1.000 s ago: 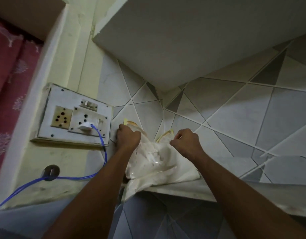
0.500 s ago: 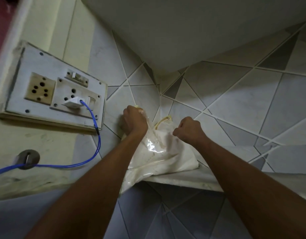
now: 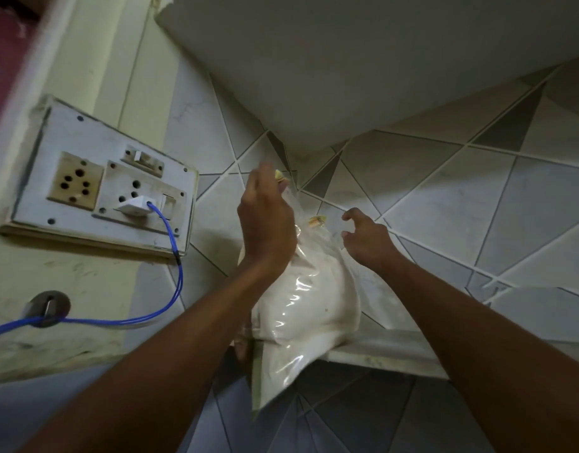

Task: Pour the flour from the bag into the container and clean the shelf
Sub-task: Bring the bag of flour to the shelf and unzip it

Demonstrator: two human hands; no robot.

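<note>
Left hand (image 3: pixel 265 220) pinches the top of the flour bag (image 3: pixel 311 302); right hand (image 3: pixel 368 240) hovers open just beside it. The bag sits on the shelf (image 3: pixel 396 351) edge, overhanging. Best to support its bottom before lifting.

We see dim grey diagonal-patterned wall tiles (image 3: pixel 445 197), a dusty white switchboard panel (image 3: pixel 98 184) with a blue cable (image 3: pixel 170 289) plugged in, and a red patterned curtain (image 3: pixel 7 60) at far left.

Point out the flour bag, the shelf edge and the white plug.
flour bag (image 3: pixel 309 299): head view, bulging middle.
shelf (image 3: pixel 389 358): head view, front edge.
white plug (image 3: pixel 133 205): head view, its body.
</note>
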